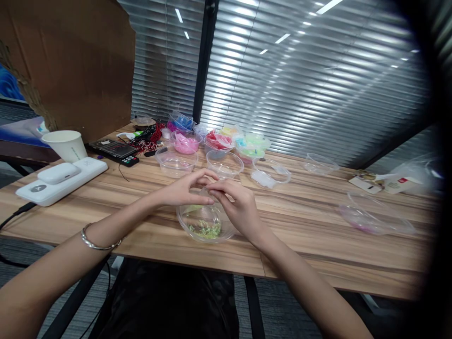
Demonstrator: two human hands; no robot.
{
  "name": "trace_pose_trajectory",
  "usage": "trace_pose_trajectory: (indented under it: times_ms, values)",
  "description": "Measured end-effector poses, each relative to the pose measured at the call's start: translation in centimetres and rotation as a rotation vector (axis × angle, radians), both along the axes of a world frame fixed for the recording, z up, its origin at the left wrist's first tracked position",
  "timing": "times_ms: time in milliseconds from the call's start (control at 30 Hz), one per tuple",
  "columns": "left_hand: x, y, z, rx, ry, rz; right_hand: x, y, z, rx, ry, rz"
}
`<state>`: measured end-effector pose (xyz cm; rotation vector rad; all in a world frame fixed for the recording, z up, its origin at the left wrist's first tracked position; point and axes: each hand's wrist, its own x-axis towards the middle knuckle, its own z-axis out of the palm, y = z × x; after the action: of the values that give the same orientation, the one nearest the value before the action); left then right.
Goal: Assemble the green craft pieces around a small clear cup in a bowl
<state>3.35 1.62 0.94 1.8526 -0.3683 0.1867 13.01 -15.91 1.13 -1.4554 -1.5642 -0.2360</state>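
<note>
My left hand (192,188) and my right hand (238,202) meet above a round clear plastic bowl (183,225). Small yellow-green pieces (206,229) lie in the bottom of this bowl. Between my fingertips shows a bit of thin, clear plastic (204,191), pinched by both hands. Its shape is mostly hidden, and I cannot tell whether it is a bag. The thumb and index finger of my right hand are pressed together. My left fingers curve toward them, with the thumb stretched along below.
Behind my hands stand clear bowls (176,165) and tubs of pink (186,142), red (218,140) and green material (256,145). On the left are a white power strip-like device (63,181), a paper cup (67,145) and cardboard (74,66). Clear containers (376,219) lie right.
</note>
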Motion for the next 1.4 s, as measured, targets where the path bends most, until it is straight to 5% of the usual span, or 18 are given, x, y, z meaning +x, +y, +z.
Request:
trace_pose_trajectory:
  times_ms: [367, 900, 1200, 1400]
  values:
    - [0.1, 0.1, -0.3, 0.005, -0.009, 0.016, -0.1, 0.0, 0.1, -0.054, 0.054, -0.032]
    - [0.4, 0.4, -0.8, 0.124, -0.166, 0.121, -0.1, -0.3, 0.2, 0.082, -0.013, 0.130]
    - [0.2, -0.3, -0.2, 0.001, -0.106, 0.162, 0.1, -0.5, 1.1, -0.628, -0.217, 0.254]
    - [0.0, -0.9, 0.0, -0.025, -0.122, 0.155, -0.3, -0.5, 1.8, -0.777, -0.388, 0.288]
